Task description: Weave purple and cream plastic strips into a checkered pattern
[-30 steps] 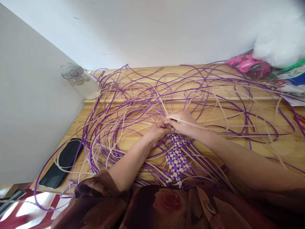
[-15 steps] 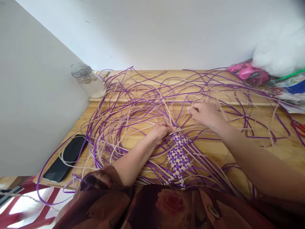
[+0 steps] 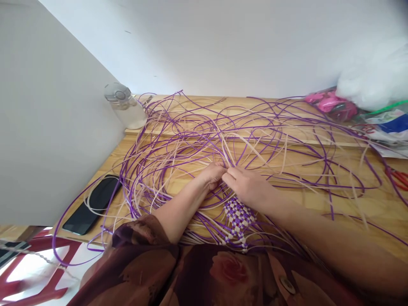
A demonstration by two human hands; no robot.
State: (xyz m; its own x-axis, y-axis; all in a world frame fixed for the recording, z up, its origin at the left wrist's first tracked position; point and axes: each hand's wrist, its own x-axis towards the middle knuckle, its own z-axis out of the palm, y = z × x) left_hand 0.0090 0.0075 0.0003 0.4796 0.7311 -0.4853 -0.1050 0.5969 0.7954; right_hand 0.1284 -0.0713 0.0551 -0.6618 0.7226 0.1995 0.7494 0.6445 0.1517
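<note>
Between my forearms lies a woven piece [image 3: 239, 214] in a purple and cream check, with long cords running out from its edges. At its far end my left hand [image 3: 214, 173] is closed in a pinch on the cords. My right hand [image 3: 245, 182] meets it there, fingertips pressed together against the same spot and covering the top of the weave. Cream cords [image 3: 225, 148] rise from between the fingers. Which single strand each hand grips is hidden by the fingers.
Loose purple and cream cords [image 3: 143, 170] sprawl over the wooden table [image 3: 306, 204]. A dark phone [image 3: 92, 206] lies at left, under some loops. A clear bottle [image 3: 126, 106] stands at the back left. Plastic bags [image 3: 387, 123] and red-handled scissors [image 3: 398, 178] are at right.
My right hand has come down and left from above the table to meet my left hand at the weave's far end. My left hand has stayed nearly in place.
</note>
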